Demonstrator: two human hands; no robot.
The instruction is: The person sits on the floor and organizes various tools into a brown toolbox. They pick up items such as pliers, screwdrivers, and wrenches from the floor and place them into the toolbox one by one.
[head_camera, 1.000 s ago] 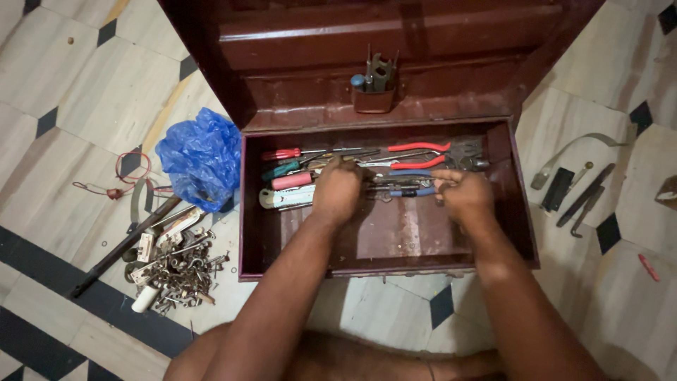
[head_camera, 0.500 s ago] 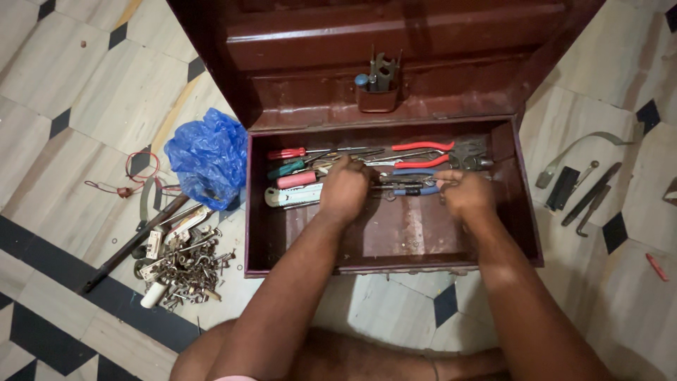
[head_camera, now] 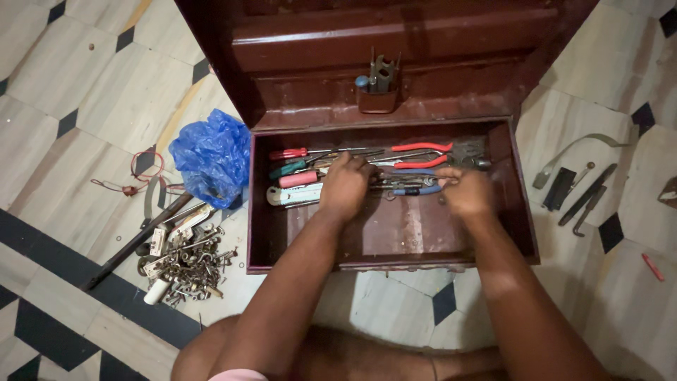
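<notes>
Head view: both hands work inside the open maroon toolbox. Left hand rests knuckles-up on the tool row; its fingers' state cannot be told. Right hand closes fingers on blue-handled pliers. Advisable: lift straight, clear of neighbouring red-handled pliers.

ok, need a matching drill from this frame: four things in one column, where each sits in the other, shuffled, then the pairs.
Things:
1. blue plastic bag
2. red-handled pliers
3. pile of rusty hardware
4. small holder with tools

Places:
A. fixed to the inside of the open lid
B. on the floor, beside the box's near left corner
C. inside the toolbox, along the far wall
D. on the floor, against the box's far left corner

Pairs: 1-D, 2-C, 3-B, 4-A
</notes>
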